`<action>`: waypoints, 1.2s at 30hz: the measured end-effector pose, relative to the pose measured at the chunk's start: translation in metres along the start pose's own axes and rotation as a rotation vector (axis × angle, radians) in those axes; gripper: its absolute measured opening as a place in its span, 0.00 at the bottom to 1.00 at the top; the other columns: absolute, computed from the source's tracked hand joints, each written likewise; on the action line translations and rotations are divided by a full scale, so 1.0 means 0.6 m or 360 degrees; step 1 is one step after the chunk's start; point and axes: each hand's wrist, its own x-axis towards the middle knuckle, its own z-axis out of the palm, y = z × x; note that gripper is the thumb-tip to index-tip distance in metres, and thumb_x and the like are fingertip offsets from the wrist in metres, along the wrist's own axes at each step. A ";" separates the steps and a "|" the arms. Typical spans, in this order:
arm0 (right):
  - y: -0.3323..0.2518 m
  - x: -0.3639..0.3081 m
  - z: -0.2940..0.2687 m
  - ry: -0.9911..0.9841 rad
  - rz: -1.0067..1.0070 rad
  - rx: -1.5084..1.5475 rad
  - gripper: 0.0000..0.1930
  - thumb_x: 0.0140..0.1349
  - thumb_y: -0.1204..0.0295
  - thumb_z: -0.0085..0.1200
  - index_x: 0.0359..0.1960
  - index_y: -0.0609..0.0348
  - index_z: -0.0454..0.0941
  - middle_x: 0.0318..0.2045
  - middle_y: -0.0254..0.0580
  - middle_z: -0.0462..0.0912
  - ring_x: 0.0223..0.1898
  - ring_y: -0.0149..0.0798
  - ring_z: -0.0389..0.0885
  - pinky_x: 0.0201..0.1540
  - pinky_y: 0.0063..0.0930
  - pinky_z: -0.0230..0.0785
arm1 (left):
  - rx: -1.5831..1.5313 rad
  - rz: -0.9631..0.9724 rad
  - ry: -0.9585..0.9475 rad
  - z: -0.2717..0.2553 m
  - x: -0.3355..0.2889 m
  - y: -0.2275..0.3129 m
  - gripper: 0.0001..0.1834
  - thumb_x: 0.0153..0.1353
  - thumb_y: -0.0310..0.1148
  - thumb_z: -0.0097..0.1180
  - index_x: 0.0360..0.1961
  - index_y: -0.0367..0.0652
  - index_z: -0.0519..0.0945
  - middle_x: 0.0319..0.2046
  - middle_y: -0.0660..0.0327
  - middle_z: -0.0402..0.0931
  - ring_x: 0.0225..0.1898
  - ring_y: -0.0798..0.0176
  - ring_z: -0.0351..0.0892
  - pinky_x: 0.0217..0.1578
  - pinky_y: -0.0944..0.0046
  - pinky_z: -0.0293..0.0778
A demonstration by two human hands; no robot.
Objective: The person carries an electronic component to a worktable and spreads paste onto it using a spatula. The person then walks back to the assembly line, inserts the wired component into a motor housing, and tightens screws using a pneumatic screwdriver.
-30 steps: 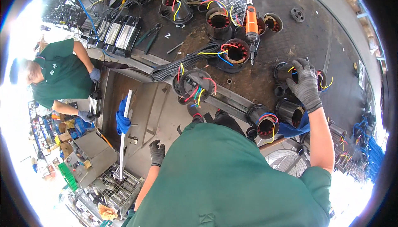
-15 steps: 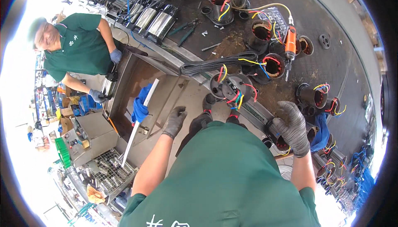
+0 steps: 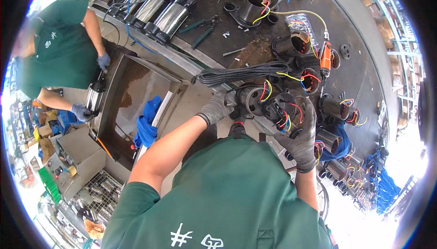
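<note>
A dark round motor stator point(image 3: 255, 99) with red, yellow and blue wires lies at the near edge of the dark workbench point(image 3: 255, 53). My left hand point(image 3: 215, 108), in a grey glove, grips its left end. Gloved in grey too, my right hand point(image 3: 301, 135) holds a black part with coloured wires point(image 3: 278, 112) against the stator's right end. A bundle of black cable point(image 3: 236, 73) lies just behind it.
More wired stators point(image 3: 334, 107) crowd the bench to the right, with an orange power tool point(image 3: 326, 58), pliers point(image 3: 200, 26) and silver cylinders point(image 3: 168, 19). A blue cloth point(image 3: 146, 124) hangs on a metal tray point(image 3: 132, 99). On the left, another person point(image 3: 59, 44) in green handles a part.
My left hand rose from below the bench to the stator's left end. My right hand shifted left onto the same stator. The view has moved closer to the bench.
</note>
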 end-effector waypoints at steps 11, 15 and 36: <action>-0.027 0.034 0.049 0.0121 0.0016 -0.0083 0.57 0.37 0.70 0.77 0.72 0.60 0.56 0.58 0.53 0.74 0.56 0.52 0.76 0.61 0.44 0.70 | 0.0270 -0.0386 -0.0678 -0.017 -0.039 0.055 0.37 0.57 0.50 0.62 0.59 0.31 0.73 0.52 0.39 0.80 0.55 0.41 0.78 0.56 0.52 0.72; -0.036 0.010 0.025 0.0249 0.0058 0.0043 0.54 0.39 0.72 0.74 0.71 0.65 0.56 0.57 0.52 0.75 0.56 0.47 0.78 0.60 0.39 0.72 | -0.0028 -0.0312 -0.0617 -0.008 -0.041 0.042 0.27 0.66 0.39 0.57 0.55 0.23 0.71 0.27 0.50 0.83 0.25 0.60 0.84 0.29 0.58 0.79; -0.016 -0.142 -0.099 0.0436 0.0409 0.0236 0.57 0.50 0.51 0.73 0.75 0.63 0.51 0.65 0.50 0.70 0.66 0.46 0.71 0.70 0.42 0.60 | 0.0634 0.0338 -0.0667 0.102 -0.035 -0.015 0.23 0.68 0.43 0.49 0.46 0.28 0.76 0.42 0.37 0.78 0.43 0.40 0.80 0.45 0.44 0.74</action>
